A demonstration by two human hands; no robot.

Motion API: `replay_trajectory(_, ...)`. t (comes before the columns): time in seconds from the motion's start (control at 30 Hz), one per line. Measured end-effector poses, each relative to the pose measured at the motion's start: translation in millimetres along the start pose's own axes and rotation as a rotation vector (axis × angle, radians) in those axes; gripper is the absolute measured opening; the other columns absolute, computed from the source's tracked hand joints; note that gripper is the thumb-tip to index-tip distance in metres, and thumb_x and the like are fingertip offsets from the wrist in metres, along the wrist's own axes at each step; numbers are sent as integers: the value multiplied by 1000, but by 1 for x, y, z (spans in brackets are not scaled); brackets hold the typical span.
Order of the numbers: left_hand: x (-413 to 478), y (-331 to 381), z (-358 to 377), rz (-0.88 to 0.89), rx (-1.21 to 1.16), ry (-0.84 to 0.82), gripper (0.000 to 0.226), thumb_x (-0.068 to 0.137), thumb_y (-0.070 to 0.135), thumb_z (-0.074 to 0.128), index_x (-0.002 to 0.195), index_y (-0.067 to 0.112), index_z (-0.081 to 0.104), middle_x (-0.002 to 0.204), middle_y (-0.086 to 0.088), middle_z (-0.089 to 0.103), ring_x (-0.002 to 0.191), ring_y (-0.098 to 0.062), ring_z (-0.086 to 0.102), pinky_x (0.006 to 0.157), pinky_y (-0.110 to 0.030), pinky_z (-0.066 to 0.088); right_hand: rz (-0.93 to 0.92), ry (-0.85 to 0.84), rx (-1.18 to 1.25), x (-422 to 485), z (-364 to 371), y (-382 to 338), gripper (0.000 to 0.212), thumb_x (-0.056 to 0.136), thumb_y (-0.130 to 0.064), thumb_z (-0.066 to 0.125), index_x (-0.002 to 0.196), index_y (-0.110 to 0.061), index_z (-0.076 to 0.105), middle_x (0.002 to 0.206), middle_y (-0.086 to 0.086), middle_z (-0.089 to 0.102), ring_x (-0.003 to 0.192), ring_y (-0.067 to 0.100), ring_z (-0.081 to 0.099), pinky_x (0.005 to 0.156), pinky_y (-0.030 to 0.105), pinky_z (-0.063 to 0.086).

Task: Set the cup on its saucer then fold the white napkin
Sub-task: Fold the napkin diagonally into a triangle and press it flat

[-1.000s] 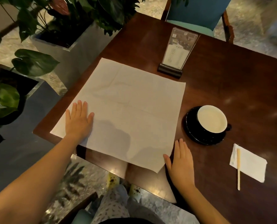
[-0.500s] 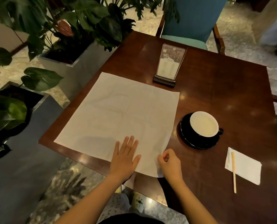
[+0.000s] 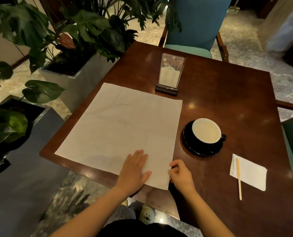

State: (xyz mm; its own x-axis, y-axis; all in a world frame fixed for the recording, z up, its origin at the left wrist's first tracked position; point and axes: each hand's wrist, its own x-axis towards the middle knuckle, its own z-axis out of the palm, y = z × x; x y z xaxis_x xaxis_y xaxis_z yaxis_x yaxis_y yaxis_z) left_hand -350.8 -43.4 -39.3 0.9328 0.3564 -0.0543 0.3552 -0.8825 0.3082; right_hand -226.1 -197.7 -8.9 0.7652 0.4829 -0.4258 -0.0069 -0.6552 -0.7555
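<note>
White napkin (image 3: 118, 127) spread flat on the near-left part of the counter (image 3: 227, 93). Left hand (image 3: 135, 170) lies palm down on the napkin's near right portion, fingers straight and together. Right hand (image 3: 181, 175) sits just beside it at the napkin's right edge, close to the near corner, fingers curled and pinching that edge. Cup (image 3: 206, 130) stands on its saucer (image 3: 202, 150), just right of the napkin and beyond the right hand.
</note>
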Motion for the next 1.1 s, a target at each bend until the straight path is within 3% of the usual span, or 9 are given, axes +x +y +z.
replay_trajectory(0.07, -7, 10, 5, 219, -32, -20, 65, 86, 59, 40, 136, 19, 42, 144, -4, 43, 135, -21, 37, 114, -41, 20, -50, -62, -40, 0, -2, 2, 38, 85, 5, 43, 79, -31, 56, 76, 1, 59, 73, 23, 58, 69, 37, 50)
replay_trajectory(0.13, -11, 16, 10, 340, 8, -26, 65, 80, 65, 44, 129, 24, 49, 138, 2, 51, 128, -16, 46, 106, -43, 34, -128, -107, -126, 1, -4, 2, 42, 83, 10, 39, 86, -25, 63, 85, -6, 55, 82, 17, 55, 73, 25, 48)
replay_trajectory(0.2, -10, 21, 7, 329, 24, -36, 61, 74, 66, 46, 119, 26, 58, 129, 6, 57, 119, -12, 53, 100, -39, 43, -220, -132, -247, 2, -7, 0, 33, 84, 6, 45, 95, -16, 66, 86, -10, 51, 81, 9, 50, 70, 10, 40)
replay_trajectory(0.33, 1, 29, -2, 260, -66, 93, 34, 74, 44, 50, 98, 26, 66, 101, 8, 69, 91, -11, 63, 80, -25, 53, -343, -88, -401, 11, -12, -12, 8, 84, -19, 61, 86, -18, 69, 81, -7, 49, 85, 12, 47, 72, 18, 35)
replay_trajectory(0.43, 13, 27, -13, 114, -255, 209, 22, 78, 31, 51, 90, 17, 64, 83, 0, 65, 78, -14, 55, 66, -22, 44, -391, 11, -428, 20, -17, -27, 13, 86, -29, 61, 84, -19, 69, 87, -5, 47, 88, 11, 41, 78, 24, 36)
replay_trajectory(0.57, 26, 10, -40, -175, -491, 236, 32, 78, 44, 42, 84, 21, 63, 78, 2, 59, 74, -15, 54, 63, -19, 38, -422, 8, -410, 35, -17, -59, 16, 87, -29, 59, 86, -17, 70, 93, 0, 58, 91, 16, 49, 79, 30, 42)
replay_trajectory(0.7, 38, -15, -76, -406, -703, 261, 5, 83, 22, 65, 86, 25, 63, 78, 6, 63, 74, -11, 58, 60, -6, 39, -470, -66, -278, 50, -13, -104, 15, 89, -20, 57, 86, -11, 69, 89, 4, 66, 85, 19, 58, 72, 27, 42)
replay_trajectory(0.97, 81, -66, -149, -498, -783, 397, 6, 83, 18, 67, 87, 18, 70, 83, 5, 68, 79, -10, 62, 73, -20, 48, -574, -34, -107, 103, 2, -197, 8, 84, -13, 65, 85, -7, 70, 86, 9, 69, 76, 17, 58, 73, 24, 43)
replay_trajectory(1.1, 104, -89, -179, -530, -728, 477, 3, 82, 17, 67, 82, 18, 70, 76, 10, 65, 72, -4, 59, 66, -15, 45, -590, -65, -96, 128, 12, -241, 8, 84, -12, 65, 84, -8, 71, 77, -2, 63, 65, 3, 53, 63, 14, 39)
